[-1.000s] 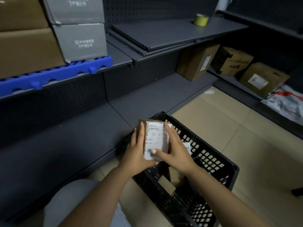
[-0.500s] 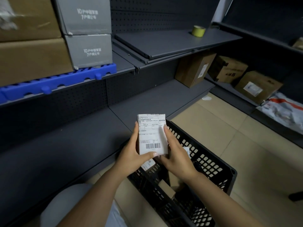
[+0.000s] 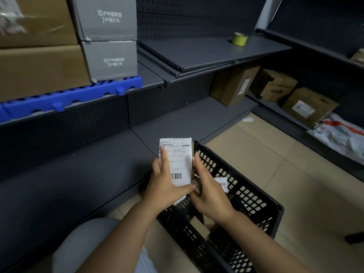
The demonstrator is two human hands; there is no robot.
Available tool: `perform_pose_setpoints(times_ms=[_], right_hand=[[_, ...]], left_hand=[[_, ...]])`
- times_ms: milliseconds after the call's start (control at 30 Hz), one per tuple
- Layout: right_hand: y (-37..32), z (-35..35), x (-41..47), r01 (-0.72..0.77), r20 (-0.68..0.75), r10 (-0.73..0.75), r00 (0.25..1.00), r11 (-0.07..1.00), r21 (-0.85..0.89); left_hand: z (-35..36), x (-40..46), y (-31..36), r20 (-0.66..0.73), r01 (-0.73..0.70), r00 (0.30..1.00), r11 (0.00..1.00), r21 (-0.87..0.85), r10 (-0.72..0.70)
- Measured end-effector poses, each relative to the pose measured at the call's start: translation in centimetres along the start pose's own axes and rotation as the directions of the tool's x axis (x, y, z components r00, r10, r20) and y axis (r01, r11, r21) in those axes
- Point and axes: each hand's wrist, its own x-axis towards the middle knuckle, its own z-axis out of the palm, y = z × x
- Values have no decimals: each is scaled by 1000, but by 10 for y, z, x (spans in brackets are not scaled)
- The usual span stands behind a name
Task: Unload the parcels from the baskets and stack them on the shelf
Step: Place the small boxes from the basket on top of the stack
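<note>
Parcel [image 3: 180,160], a small upright box, its white shipping label with barcode facing the camera, held at centre frame just above the near corner of the basket. Left hand [image 3: 163,186] grips the parcel's left edge and lower end, fingers extended up the label, thumb under the bottom. Right hand [image 3: 209,192] presses the right edge with fingers loosely curled against the box side. Black plastic basket [image 3: 254,196], lattice-walled, lies lower right of centre on the tiled floor [image 3: 275,158]; inside it are another labelled parcel [image 3: 221,183] by the right hand and a brown carton [image 3: 199,226] lower down. Bottom shelf [image 3: 88,170], dark grey, spans the left and centre, bare beside the hands. Upper left: brown cartons [image 3: 39,69] and two grey printed boxes [image 3: 110,58] on a blue pallet [image 3: 74,95]. Upper right: tape roll [image 3: 239,38].
</note>
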Motion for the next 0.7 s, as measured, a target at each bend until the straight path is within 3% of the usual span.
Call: perform_pose_setpoints(times_ms=[233, 367, 467, 567, 700], right_hand=[[11, 4, -6, -35, 103, 30, 994, 998, 47], [50, 13, -9, -145, 105, 153, 983, 986, -82], [96, 22, -16, -382, 44, 389, 920, 916, -122], [144, 32, -23, -576, 8, 588, 809, 795, -191], [199, 43, -22, -614, 50, 683, 729, 684, -394]], left_hand=[[3, 8, -2, 1, 45, 999, 958, 282, -47], [0, 33, -6, 4, 36, 999, 923, 382, -41], [0, 47, -14, -15, 51, 999, 906, 420, -49], [11, 52, -25, 8, 43, 999, 889, 457, -52], [37, 53, -33, 80, -39, 997, 870, 492, 0]])
